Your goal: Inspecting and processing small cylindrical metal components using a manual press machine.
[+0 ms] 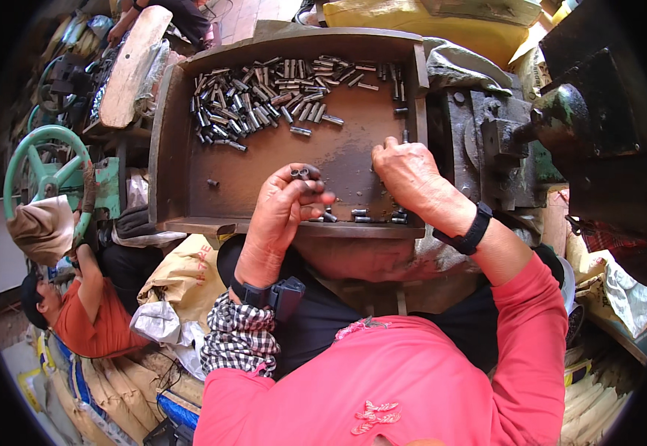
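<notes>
A shallow wooden tray (172,149) with a dark, worn bottom lies in front of me. My left hand (280,208) is over its near edge, fingers curled round a couple of short metal tubes (300,174), their round open ends facing up. My right hand (415,172) is lowered near the tray's right wall with the fingers pinched together. Whatever may be between those fingertips is hidden. One small metal piece (406,136) shows just beyond its knuckles. A heap of metal tubes (245,104) covers the far left of the tray. A few more tubes (362,215) lie along the near edge.
A dark, greasy machine (494,141) stands close on the right. At left are a green handwheel (48,167) and a wooden board (136,67). Another person in an orange shirt (104,316) works at lower left. Sacks (182,275) lie around.
</notes>
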Tool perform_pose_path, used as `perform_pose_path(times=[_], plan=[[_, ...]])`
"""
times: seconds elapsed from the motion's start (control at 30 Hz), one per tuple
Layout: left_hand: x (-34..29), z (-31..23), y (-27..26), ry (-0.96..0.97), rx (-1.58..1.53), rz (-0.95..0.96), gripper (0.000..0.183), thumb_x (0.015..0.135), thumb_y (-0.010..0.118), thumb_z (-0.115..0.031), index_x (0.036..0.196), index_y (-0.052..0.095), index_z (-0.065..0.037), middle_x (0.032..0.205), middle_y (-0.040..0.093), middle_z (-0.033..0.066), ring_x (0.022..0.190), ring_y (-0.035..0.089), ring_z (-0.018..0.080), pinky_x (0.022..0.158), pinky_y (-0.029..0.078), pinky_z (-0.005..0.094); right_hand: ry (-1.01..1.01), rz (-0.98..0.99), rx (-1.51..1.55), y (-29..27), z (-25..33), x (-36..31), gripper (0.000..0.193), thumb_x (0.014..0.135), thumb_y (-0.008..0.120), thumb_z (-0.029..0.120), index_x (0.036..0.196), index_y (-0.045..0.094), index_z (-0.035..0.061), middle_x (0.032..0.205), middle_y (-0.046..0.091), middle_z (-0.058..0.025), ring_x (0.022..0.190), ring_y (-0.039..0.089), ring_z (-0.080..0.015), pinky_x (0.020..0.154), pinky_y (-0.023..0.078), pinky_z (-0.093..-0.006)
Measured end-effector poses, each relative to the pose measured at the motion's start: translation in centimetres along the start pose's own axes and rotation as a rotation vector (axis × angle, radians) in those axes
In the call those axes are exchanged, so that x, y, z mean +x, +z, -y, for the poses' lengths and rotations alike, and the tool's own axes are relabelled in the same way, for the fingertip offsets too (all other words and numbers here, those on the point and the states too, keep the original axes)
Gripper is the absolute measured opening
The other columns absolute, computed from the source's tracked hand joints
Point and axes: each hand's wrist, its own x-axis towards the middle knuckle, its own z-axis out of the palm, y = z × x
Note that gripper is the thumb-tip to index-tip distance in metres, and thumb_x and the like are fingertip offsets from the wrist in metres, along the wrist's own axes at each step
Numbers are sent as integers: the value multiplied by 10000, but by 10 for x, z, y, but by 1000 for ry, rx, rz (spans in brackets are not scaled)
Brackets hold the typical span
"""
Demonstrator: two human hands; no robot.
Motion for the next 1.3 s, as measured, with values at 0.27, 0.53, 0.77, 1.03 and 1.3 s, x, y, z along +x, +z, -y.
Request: perform_pose_path(times=[0.27, 0.53, 0.77, 1.03, 1.3], plan=[[9, 10, 2, 413, 1676, -34, 227, 754, 675, -209, 793, 610, 4, 757, 629, 185, 733, 626, 340, 652, 490, 414, -82, 17, -234, 12, 11, -1, 105, 683, 617, 70, 773, 637, 18, 736, 620, -132, 663, 663, -214, 519, 526, -290], [26, 21, -2, 378, 1770, 101, 256, 750, 658, -214, 842, 578, 11, 777, 615, 214, 787, 598, 400, 717, 484, 476, 15, -172, 52, -1, 0, -11, 113, 726, 618, 85, 800, 562, 20, 753, 616, -151, 648, 652, -268, 536, 522, -327], [7, 23, 32, 265, 940, 129, 171, 881, 578, -129, 970, 533, 10, 784, 628, 138, 641, 641, 236, 556, 510, 324, 484, -135, 1281, -22, 8, -55, 180, 832, 632, 120, 832, 528, -27, 661, 598, -96, 580, 623, -153, 473, 503, -293], [-26, 48, 54, 89, 533, 185, 220, 873, 634, -147, 1043, 603, -11, 803, 619, 14, 600, 585, 66, 503, 477, 199, 620, -71, 1628, -34, 21, -107, 166, 862, 634, 148, 949, 667, 10, 720, 617, 3, 574, 552, -48, 461, 421, -184], [-33, 61, 67, 35, 345, 224, 232, 858, 638, -109, 1061, 603, -3, 776, 639, 19, 601, 581, 60, 518, 477, 183, 542, -224, 1582, -29, 17, -128, 101, 811, 653, 39, 897, 685, -3, 769, 609, -11, 644, 543, -44, 535, 441, -179]])
